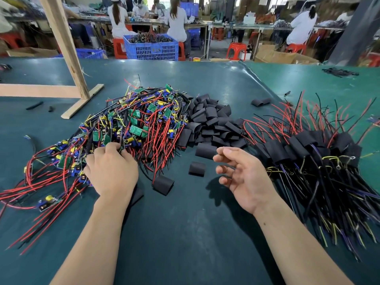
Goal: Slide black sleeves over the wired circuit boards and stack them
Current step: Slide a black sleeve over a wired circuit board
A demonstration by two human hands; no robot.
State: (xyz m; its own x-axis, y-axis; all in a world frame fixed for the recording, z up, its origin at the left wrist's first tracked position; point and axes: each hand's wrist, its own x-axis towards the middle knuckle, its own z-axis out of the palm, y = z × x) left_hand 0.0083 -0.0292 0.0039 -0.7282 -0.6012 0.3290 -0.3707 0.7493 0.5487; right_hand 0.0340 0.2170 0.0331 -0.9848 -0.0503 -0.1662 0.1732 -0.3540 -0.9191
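Observation:
A tangled heap of green circuit boards (133, 120) with red, black and yellow wires lies left of centre on the green table (185, 233). My left hand (111, 171) reaches into its near edge, fingers curled round a board's wires. A pile of black sleeves (213, 122) sits just right of the heap, with loose sleeves (197, 168) nearer me. My right hand (242, 177) hovers palm-up over the table beside them, fingers relaxed and holding nothing. Sleeved boards (304, 149) with trailing wires are stacked at the right.
A wooden frame (67, 58) stands on the table at the back left. Stray sleeves (260, 102) lie behind the stack. Beyond the table's far edge are a blue crate (152, 49), red stools and seated people at benches.

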